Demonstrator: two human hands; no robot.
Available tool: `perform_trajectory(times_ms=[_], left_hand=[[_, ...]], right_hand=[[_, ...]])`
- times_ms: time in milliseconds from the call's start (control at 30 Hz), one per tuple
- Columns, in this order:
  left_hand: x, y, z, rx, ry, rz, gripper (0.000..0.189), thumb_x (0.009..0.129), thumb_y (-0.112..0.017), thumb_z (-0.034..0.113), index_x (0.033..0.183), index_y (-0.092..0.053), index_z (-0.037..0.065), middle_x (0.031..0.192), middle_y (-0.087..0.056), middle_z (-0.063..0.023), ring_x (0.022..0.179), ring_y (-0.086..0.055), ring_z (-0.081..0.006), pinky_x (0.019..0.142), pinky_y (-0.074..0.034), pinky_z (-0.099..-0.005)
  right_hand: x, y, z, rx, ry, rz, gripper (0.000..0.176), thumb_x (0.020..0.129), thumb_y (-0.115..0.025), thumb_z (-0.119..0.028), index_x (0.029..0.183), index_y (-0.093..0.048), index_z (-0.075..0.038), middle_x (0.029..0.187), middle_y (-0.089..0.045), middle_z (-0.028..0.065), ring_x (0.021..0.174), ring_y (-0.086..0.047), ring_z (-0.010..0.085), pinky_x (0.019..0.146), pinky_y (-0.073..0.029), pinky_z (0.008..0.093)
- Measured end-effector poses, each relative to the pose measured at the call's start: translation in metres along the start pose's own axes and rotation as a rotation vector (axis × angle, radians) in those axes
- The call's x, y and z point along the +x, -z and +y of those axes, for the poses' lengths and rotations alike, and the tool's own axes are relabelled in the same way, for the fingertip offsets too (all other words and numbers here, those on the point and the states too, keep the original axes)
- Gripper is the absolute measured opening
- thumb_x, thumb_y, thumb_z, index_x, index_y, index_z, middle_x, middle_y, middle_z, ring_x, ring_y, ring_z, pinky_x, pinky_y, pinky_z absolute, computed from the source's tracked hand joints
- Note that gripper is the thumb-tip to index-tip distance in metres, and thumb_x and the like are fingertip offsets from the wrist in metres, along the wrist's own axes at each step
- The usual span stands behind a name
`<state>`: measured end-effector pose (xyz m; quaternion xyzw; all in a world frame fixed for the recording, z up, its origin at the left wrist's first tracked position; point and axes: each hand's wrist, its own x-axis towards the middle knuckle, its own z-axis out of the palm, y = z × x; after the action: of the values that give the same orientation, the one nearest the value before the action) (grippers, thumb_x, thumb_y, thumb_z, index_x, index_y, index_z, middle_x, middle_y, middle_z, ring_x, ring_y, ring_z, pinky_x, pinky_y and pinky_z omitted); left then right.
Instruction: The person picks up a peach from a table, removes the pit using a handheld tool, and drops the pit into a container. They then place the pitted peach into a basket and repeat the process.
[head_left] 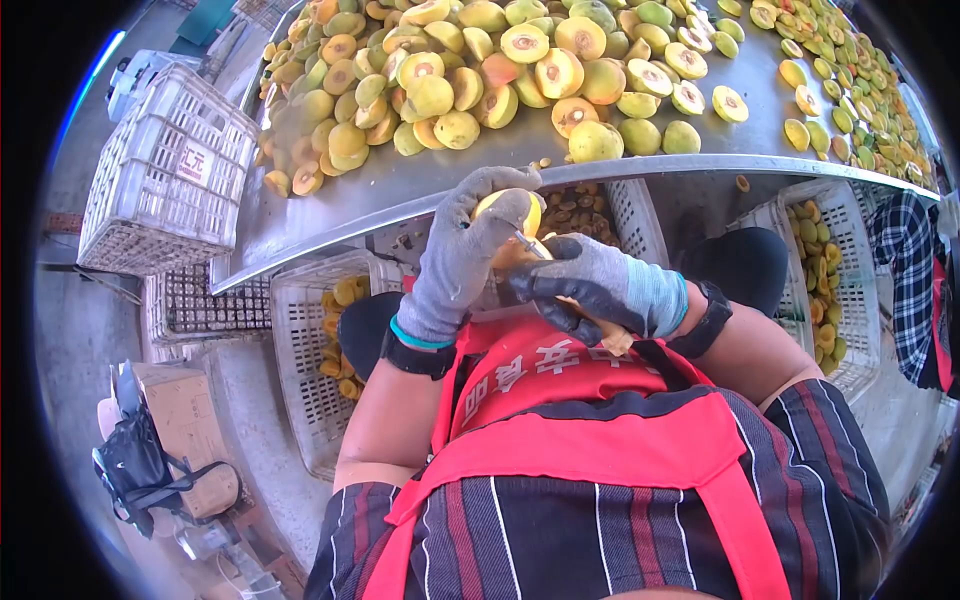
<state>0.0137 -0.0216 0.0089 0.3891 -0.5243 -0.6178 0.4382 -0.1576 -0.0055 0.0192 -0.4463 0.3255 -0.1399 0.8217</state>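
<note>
Two gloved hands were positioned just below the near edge of the counter (375, 205): the left hand (450, 240) was closed around a yellow fruit (534, 213), and the right hand (600, 285) was curled around a slim metal tool (532, 246), its long axis diagonal and its tip toward the upper left, at the fruit. Cut fruit halves (440, 95) covered much of the counter beyond; crates (298, 345) flanked the lap below, leaving a bare metal strip along the rim.
</note>
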Motion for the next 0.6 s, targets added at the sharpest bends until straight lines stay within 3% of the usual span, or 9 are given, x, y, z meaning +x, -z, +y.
perform_trajectory(times_ms=[33, 100, 167, 233, 267, 400, 467, 600], left_hand=[[0.0, -0.001, -0.002, 0.14, -0.105, 0.039, 0.028, 0.087, -0.058, 0.024, 0.1, -0.06, 0.0, 0.093, -0.062, -0.0059, 0.081, -0.056, -0.0109, 0.076, -0.046, -0.0244], [0.001, -0.006, -0.006, 0.121, -0.099, 0.072, 0.026, 0.086, -0.059, 0.022, 0.101, -0.059, 0.0, 0.094, -0.062, -0.0072, 0.082, -0.058, -0.0135, 0.076, -0.048, -0.0266], [0.001, -0.011, -0.005, -0.105, -0.148, 0.113, 0.026, 0.086, -0.059, 0.021, 0.101, -0.059, -0.001, 0.096, -0.063, -0.0085, 0.086, -0.059, -0.016, 0.078, -0.048, -0.0295], [0.0, -0.014, -0.003, -0.118, -0.145, 0.106, 0.027, 0.086, -0.059, 0.02, 0.102, -0.059, -0.001, 0.096, -0.063, -0.0104, 0.088, -0.06, -0.0168, 0.077, -0.048, -0.0297], [-0.001, -0.015, -0.005, -0.156, -0.188, 0.108, 0.028, 0.087, -0.058, 0.022, 0.104, -0.058, -0.001, 0.094, -0.063, -0.0113, 0.086, -0.06, -0.0166, 0.076, -0.048, -0.0289], [-0.001, -0.025, -0.007, -0.182, -0.256, 0.171, 0.034, 0.089, -0.054, 0.028, 0.106, -0.058, -0.001, 0.092, -0.063, -0.0139, 0.079, -0.06, -0.0161, 0.072, -0.049, -0.0268], [-0.002, -0.029, -0.005, -0.247, -0.23, 0.179, 0.036, 0.089, -0.053, 0.029, 0.107, -0.057, -0.001, 0.093, -0.063, -0.014, 0.077, -0.06, -0.0159, 0.069, -0.049, -0.0268], [-0.005, -0.038, -0.001, -0.429, -0.17, 0.224, 0.039, 0.091, -0.049, 0.032, 0.112, -0.053, 0.0, 0.093, -0.062, -0.0145, 0.072, -0.059, -0.0157, 0.059, -0.049, -0.027]], right_hand=[[0.001, -0.002, 0.001, 0.003, 0.001, 0.003, 0.026, 0.084, -0.057, -0.029, 0.081, -0.056, -0.004, 0.052, -0.051, 0.0049, 0.038, -0.049, 0.0142, 0.035, -0.038, 0.0271], [0.001, -0.006, 0.004, -0.062, 0.083, 0.031, 0.022, 0.089, -0.052, -0.024, 0.081, -0.054, -0.003, 0.052, -0.048, 0.0037, 0.034, -0.043, 0.0106, 0.031, -0.033, 0.023], [-0.003, -0.007, -0.001, 0.104, 0.01, -0.022, 0.022, 0.091, -0.05, -0.025, 0.081, -0.052, -0.005, 0.052, -0.045, 0.0013, 0.034, -0.041, 0.0095, 0.031, -0.031, 0.0229], [-0.006, -0.008, 0.0, 0.545, -0.068, -0.206, 0.021, 0.092, -0.048, -0.025, 0.079, -0.049, -0.008, 0.051, -0.04, -0.001, 0.033, -0.037, 0.008, 0.03, -0.029, 0.0225], [-0.004, -0.006, 0.003, 0.571, -0.086, -0.252, 0.026, 0.093, -0.047, -0.031, 0.08, -0.049, -0.009, 0.049, -0.037, -0.0024, 0.032, -0.034, 0.0088, 0.033, -0.028, 0.0242], [-0.002, -0.004, 0.011, 0.757, -0.066, -0.358, 0.024, 0.093, -0.047, -0.032, 0.082, -0.05, -0.011, 0.05, -0.039, -0.0015, 0.032, -0.033, 0.0088, 0.033, -0.027, 0.0238], [-0.002, -0.005, 0.011, 0.867, -0.044, -0.403, 0.022, 0.093, -0.046, -0.024, 0.078, -0.047, -0.009, 0.049, -0.04, -0.0007, 0.033, -0.037, 0.008, 0.032, -0.031, 0.0221], [-0.003, -0.008, 0.014, 0.63, 0.039, -0.287, 0.02, 0.092, -0.049, -0.029, 0.083, -0.051, -0.01, 0.051, -0.041, -0.0024, 0.033, -0.035, 0.0079, 0.033, -0.029, 0.0222]])
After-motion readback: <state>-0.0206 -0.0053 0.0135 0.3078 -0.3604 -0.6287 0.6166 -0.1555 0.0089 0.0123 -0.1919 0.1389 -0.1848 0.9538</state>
